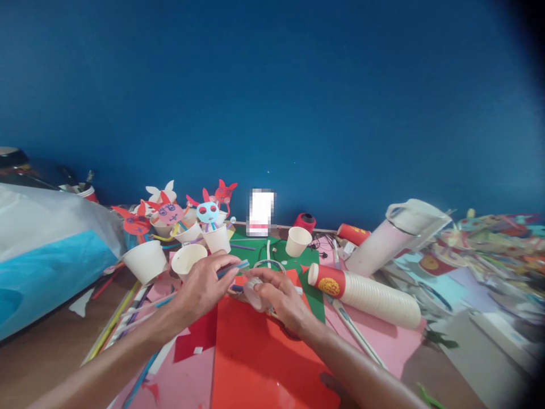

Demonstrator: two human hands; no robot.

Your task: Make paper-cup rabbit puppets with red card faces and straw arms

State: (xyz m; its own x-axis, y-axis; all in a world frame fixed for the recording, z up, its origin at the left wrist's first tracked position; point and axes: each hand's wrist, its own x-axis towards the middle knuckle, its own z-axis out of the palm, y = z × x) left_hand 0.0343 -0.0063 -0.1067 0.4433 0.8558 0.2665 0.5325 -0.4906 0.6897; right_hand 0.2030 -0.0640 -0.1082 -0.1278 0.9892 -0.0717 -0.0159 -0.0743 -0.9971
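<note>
Fingers of my left hand [208, 281] are closed on a short blue strip [240, 266], whose end sticks out to the right. Close beside it, my right hand [276, 295] grips a whitish, round, translucent roll [254, 292] that looks like tape. Both hands are over the top edge of an orange sheet [259, 352]. Behind them lies a green sheet [242, 241]. White paper cups [189, 258] stand just beyond my left hand, one with a light blue paper face [208, 212] above it.
A long stack of paper cups [378, 298] lies at the right, before a white jug [392, 233]. One cup [298, 241] stands near a blurred bright screen [260, 213]. Coloured strips [113, 324] and a blue-white bag [51, 255] are at the left.
</note>
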